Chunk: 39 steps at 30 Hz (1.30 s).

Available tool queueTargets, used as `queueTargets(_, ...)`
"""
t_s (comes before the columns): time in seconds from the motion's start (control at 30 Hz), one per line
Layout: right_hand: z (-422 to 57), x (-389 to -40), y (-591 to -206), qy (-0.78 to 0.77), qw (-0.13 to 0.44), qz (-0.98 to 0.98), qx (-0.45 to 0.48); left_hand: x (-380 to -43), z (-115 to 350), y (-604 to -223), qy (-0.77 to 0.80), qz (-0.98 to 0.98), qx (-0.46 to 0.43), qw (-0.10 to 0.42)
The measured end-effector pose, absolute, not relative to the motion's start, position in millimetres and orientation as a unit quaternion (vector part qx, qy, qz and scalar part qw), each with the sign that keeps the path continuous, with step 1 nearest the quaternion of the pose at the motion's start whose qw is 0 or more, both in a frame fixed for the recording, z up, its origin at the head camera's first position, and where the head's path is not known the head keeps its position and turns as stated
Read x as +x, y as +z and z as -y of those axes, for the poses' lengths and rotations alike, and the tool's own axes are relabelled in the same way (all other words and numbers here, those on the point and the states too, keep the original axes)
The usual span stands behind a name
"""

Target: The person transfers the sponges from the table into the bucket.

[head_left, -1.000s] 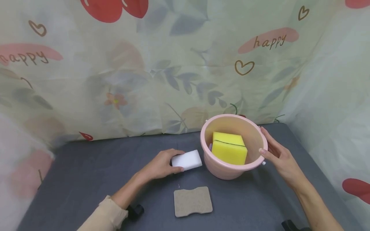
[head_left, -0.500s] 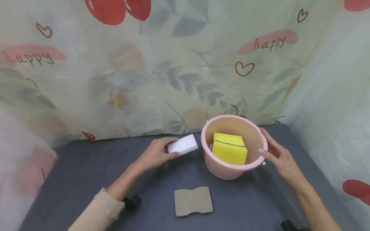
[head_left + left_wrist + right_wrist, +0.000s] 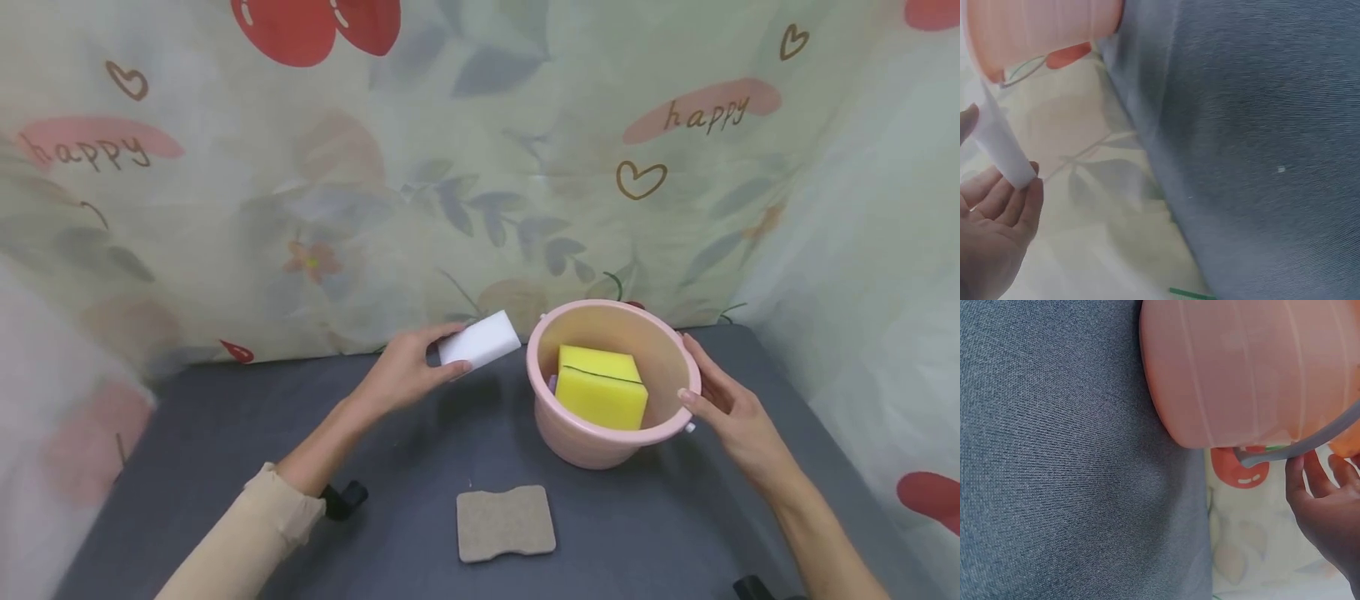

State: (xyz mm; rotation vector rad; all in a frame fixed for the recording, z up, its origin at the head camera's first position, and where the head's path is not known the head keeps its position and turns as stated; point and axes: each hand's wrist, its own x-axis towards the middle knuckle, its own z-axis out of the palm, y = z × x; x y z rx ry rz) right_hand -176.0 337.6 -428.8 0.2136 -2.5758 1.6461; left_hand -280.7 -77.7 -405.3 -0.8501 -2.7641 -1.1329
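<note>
My left hand (image 3: 405,364) pinches a white sponge block (image 3: 480,340) between thumb and fingers. It is raised above the table, tilted, just left of a pink bucket (image 3: 585,446). In the left wrist view the sponge (image 3: 1004,147) is seen edge-on, close below the bucket's rim. My right hand (image 3: 731,408) grips the bucket's right rim, thumb over the edge and fingers along the outside. The bucket's handle (image 3: 1310,445) hangs beside those fingers in the right wrist view. Inside the bucket lie yellow sponges (image 3: 602,392) and a partly hidden purple thing (image 3: 552,383).
A flat grey-brown pad (image 3: 506,525) with notched long sides lies on the dark table (image 3: 300,433), in front of the bucket. A printed curtain (image 3: 337,208) hangs behind the table and along both sides. Each wrist wears a black camera mount.
My left hand has lifted the white sponge up and away from me, tilting it more and bringing it level with the bucket's rim. The right hand and bucket stay in place.
</note>
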Motion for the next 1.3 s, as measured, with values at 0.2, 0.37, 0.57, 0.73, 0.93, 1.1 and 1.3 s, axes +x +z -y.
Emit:
queueTargets(0.2,-337.3,-176.0,-430.3,0.531,0.039,0.844,0.068,-282.9,72.8,-391.5,-0.364,0.872,-0.324,0.035)
queueTargets(0.37,-337.4,-176.7,-431.4,0.535,0.038,0.841,0.07,-285.3,65.4,-381.6,-0.347,0.869,-0.35,0.048)
queueTargets(0.57,-338.5,-176.3,-430.6,0.54,0.046,0.835,0.089,-292.9,52.8,-372.1,-0.367,0.856,-0.362,0.038)
queueTargets(0.73,-339.5,-175.4,-428.2,0.535,0.044,0.841,0.072,-298.7,40.2,-362.7,-0.375,0.846,-0.376,0.035)
queueTargets(0.93,-339.8,-174.9,-427.2,0.543,0.042,0.835,0.071,-302.6,21.0,-354.2,-0.352,0.837,-0.416,0.048)
queueTargets(1.1,-338.4,-175.4,-428.2,0.541,0.038,0.836,0.08,-305.5,5.4,-354.0,-0.337,0.832,-0.438,0.037)
queueTargets(1.3,-336.3,-177.6,-426.9,0.534,0.034,0.843,0.058,-307.1,-10.1,-352.0,-0.326,0.835,-0.444,0.017)
